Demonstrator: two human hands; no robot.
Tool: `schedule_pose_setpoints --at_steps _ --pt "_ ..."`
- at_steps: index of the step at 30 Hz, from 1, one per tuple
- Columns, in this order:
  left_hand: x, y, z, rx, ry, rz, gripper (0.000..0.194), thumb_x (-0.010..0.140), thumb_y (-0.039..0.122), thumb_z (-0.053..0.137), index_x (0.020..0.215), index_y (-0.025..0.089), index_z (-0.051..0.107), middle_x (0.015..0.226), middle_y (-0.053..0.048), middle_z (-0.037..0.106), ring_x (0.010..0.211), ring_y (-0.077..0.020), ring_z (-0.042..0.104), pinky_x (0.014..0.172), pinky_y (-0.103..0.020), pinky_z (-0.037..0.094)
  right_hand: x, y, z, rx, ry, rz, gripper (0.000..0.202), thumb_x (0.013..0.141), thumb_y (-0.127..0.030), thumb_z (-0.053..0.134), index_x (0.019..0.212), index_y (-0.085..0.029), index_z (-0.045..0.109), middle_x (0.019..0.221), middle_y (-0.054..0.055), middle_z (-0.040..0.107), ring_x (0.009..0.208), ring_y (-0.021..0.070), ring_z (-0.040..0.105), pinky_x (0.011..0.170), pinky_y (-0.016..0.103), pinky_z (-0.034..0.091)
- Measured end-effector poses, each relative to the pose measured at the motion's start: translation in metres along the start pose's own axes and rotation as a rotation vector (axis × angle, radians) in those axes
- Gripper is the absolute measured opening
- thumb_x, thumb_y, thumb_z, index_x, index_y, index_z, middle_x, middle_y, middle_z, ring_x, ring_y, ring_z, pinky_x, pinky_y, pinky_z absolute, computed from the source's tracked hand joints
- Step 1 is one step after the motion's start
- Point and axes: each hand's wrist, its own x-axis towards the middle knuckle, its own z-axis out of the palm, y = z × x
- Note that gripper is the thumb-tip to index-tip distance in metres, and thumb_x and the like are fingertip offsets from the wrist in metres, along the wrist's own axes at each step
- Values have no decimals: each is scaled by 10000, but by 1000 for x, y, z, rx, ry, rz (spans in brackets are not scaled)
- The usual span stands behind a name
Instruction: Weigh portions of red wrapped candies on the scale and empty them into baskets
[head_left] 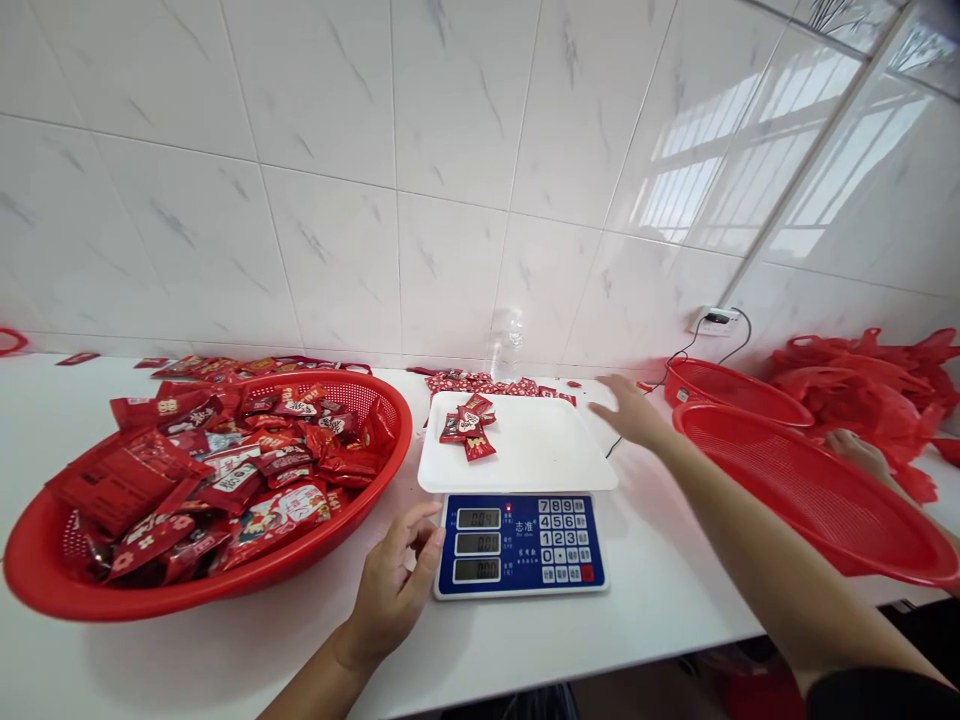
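A digital scale (523, 545) with a blue keypad panel stands on the white table, and several small red packets (469, 426) lie at the left of its white tray (555, 450). My left hand (397, 580) is at the scale's left edge, its fingers curled with thumb and forefinger apart, nothing between them. Over the right back side of the tray, my right hand (626, 408) reaches out with spread fingers and holds nothing. To the left, a large red basket (390, 430) is full of red packets (232, 485).
Red baskets (810, 480) stand at the right, beside red plastic bags (847, 375). Another person's hand (862, 455) is near the bags. More packets (495, 384) lie along the tiled wall. A black cable (667, 365) runs down from a socket (716, 320).
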Motion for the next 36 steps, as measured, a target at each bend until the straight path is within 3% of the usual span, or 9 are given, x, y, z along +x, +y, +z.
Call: schedule_pose_setpoints --at_steps 3,5,7,9,15,21,26,32,36 --pt "-1 -4 0 29 48 23 211 891 215 498 1102 210 517 731 38 643 614 -101 619 603 -198 510 14 -88 36 178 -159 -231 631 845 -526 515 1395 -239 402 1459 100 388 1350 236 340 1102 400 282" --pt "-2 -6 -1 43 76 42 200 887 211 501 1085 204 529 736 34 643 623 -103 623 620 -203 518 19 -136 57 212 -293 -325 744 794 -651 518 1416 -269 375 1507 101 308 1399 283 237 1102 466 258" --pt "-2 -6 -2 48 79 50 202 885 207 501 1084 197 531 721 35 635 614 -104 620 614 -205 521 21 -168 74 163 -389 -350 819 755 -734 489 1437 -310 328 1540 103 223 1414 359 133 1076 605 190" --pt "-1 -6 -2 53 73 50 201 885 204 502 1084 194 530 711 37 631 604 -103 615 608 -204 521 22 -185 84 80 -408 -357 828 748 -765 456 1439 -333 311 1537 116 213 1399 407 131 1021 678 192" --pt "-1 -2 -2 54 25 70 187 897 199 491 1081 202 526 698 45 616 597 -95 604 585 -187 513 10 -183 85 -4 -271 -433 522 884 -603 392 1275 -279 515 1343 112 463 1208 306 453 945 474 391" --pt "0 -1 -1 57 4 109 189 890 193 506 1076 215 532 748 44 644 613 -88 618 595 -176 513 2 -158 74 -18 -204 -465 290 933 -363 409 1136 -267 593 1229 65 547 1032 214 559 806 306 428" --pt "0 -1 -1 58 4 99 172 892 196 504 1060 213 538 725 47 629 601 -88 607 584 -176 508 15 -146 67 -7 -180 -416 219 869 -242 493 1052 -225 614 1063 70 621 892 202 600 701 276 409" --pt "-1 -3 -1 81 7 107 163 889 196 508 1046 210 552 730 43 629 604 -86 605 589 -176 504 24 -171 59 64 -242 -503 294 877 -274 494 1160 -260 574 1083 35 651 900 168 609 707 245 410" --pt "0 -4 -1 97 9 102 157 888 205 510 1038 205 558 717 44 623 595 -86 600 576 -174 498 23 -197 67 56 -343 -616 461 796 -262 577 1252 -321 537 1141 17 654 964 192 612 674 240 412"
